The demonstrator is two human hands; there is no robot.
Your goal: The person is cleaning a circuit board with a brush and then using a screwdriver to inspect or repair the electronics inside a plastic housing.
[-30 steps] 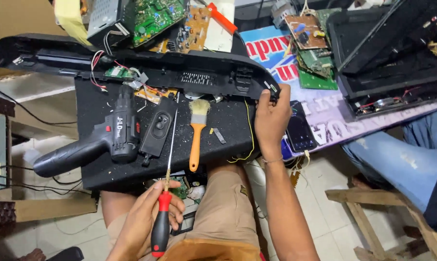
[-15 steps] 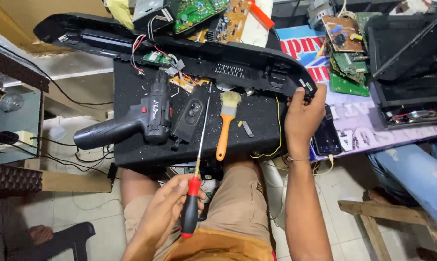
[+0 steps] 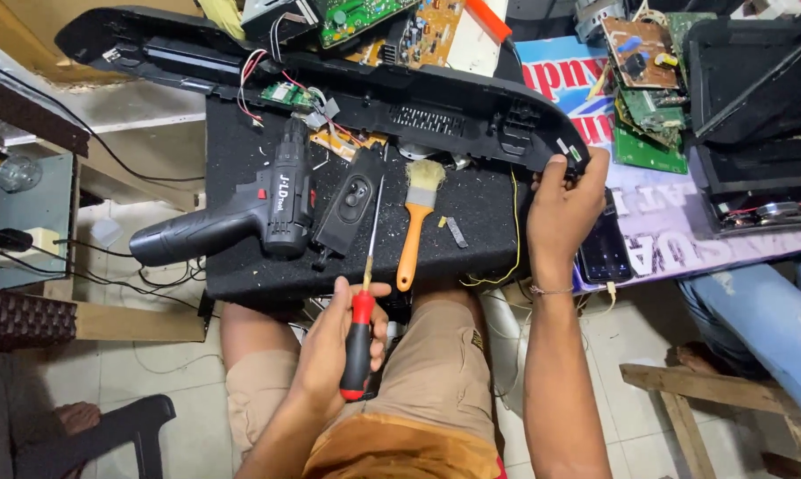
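My left hand (image 3: pixel 334 341) grips a long screwdriver (image 3: pixel 362 306) by its red and black handle, above my lap, its thin shaft pointing up over the black work mat (image 3: pixel 241 168). My right hand (image 3: pixel 564 208) holds the right end of a long curved black plastic housing (image 3: pixel 374 98) that lies across the far edge of the mat. Coloured wires and a small green board (image 3: pixel 285 93) show inside the housing. On the mat lie a black cordless drill (image 3: pixel 232 217), a small black oblong part (image 3: pixel 351 208) and a brush (image 3: pixel 415 222) with an orange handle.
A dark phone (image 3: pixel 602 248) lies right of my right hand on a printed sheet. Circuit boards (image 3: pixel 644 80) and a black casing (image 3: pixel 764 106) crowd the back right. Another person's jeans-clad leg (image 3: pixel 755 328) and a wooden stool (image 3: pixel 728 417) are at right. Cables hang at left.
The view has shifted, so everything now sits further right and lower in frame. My left hand with the screwdriver has lifted slightly toward the mat. My right hand stays on the housing's end.
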